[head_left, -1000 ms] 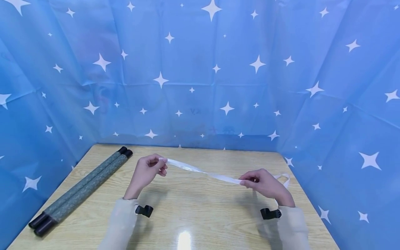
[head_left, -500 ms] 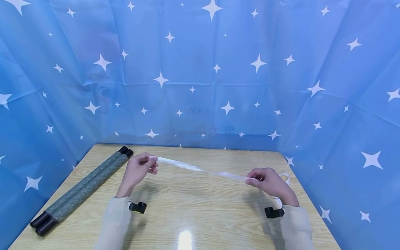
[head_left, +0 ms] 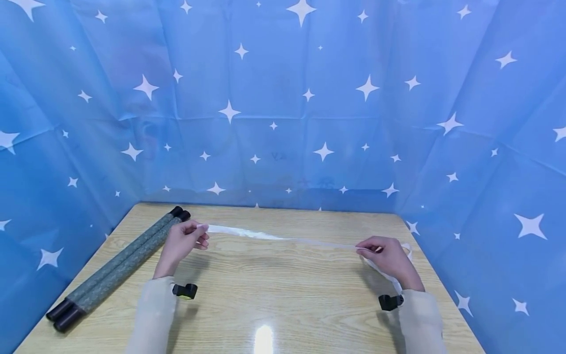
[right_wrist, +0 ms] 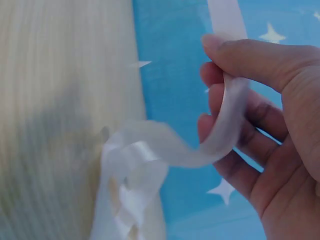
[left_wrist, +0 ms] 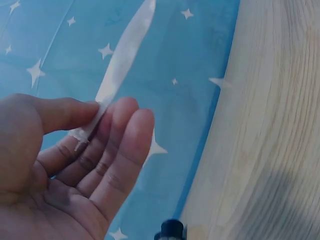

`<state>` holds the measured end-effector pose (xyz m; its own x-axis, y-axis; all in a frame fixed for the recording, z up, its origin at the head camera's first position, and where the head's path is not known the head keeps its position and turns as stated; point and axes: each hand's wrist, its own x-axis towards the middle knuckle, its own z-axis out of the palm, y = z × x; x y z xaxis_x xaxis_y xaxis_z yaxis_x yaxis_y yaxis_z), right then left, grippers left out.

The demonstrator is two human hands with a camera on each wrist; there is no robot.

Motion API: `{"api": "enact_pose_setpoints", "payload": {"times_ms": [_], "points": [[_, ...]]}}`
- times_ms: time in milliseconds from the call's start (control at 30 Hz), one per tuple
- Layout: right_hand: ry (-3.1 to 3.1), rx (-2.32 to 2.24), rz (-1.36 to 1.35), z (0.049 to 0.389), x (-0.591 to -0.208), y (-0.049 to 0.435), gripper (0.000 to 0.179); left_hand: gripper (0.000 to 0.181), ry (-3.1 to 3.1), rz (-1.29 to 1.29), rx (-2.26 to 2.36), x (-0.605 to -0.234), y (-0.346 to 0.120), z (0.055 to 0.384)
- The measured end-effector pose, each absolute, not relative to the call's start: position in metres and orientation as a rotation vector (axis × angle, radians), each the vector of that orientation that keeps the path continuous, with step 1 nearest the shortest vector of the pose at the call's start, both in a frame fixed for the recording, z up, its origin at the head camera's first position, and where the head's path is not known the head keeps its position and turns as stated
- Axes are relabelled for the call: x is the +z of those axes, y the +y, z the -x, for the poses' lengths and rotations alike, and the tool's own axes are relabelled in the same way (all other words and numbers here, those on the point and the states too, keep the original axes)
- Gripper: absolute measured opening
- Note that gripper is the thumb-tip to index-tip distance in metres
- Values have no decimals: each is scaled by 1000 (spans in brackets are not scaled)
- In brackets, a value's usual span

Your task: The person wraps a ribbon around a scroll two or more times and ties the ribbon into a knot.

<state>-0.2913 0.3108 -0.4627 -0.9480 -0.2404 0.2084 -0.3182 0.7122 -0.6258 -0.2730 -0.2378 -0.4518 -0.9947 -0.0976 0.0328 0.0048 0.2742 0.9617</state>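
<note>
A white satin ribbon (head_left: 247, 233) stretches between my two hands above the table. My left hand (head_left: 180, 242) pinches its frayed end between thumb and fingers, as the left wrist view shows, where the ribbon (left_wrist: 122, 57) runs up and away. On the other side my right hand (head_left: 389, 258) pinches the ribbon further along. From that grip the rest of the ribbon (right_wrist: 200, 155) curls down past the palm and hangs in loose loops in the right wrist view.
Two grey-green rolls (head_left: 121, 263) with black ends lie side by side along the table's left side, just past my left hand. The wooden table (head_left: 283, 295) is enclosed by a blue curtain (head_left: 274, 98) with white stars at the back and both sides.
My left hand has moved left, close to the rolls, and my right hand has shifted slightly right. The ribbon span between them has grown longer and straighter.
</note>
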Motion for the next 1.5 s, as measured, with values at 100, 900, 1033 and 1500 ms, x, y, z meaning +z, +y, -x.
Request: {"api": "enact_pose_setpoints", "payload": {"times_ms": [100,900,1033,1500], "points": [[-2786,1036,-439,294,-469,313,13,34,-2448,-160,-1847,-453,-246,271],[-2968,812,-623,295,-501,336,28,27,-2691,-396,-1668,-484,-288,260],[-2978,790,-756,294,-497,337,24,25,-2730,-397,-1641,-488,-284,260],[-3032,833,-848,294,-490,326,17,27,-2813,-399,-1553,-484,-290,249]]}}
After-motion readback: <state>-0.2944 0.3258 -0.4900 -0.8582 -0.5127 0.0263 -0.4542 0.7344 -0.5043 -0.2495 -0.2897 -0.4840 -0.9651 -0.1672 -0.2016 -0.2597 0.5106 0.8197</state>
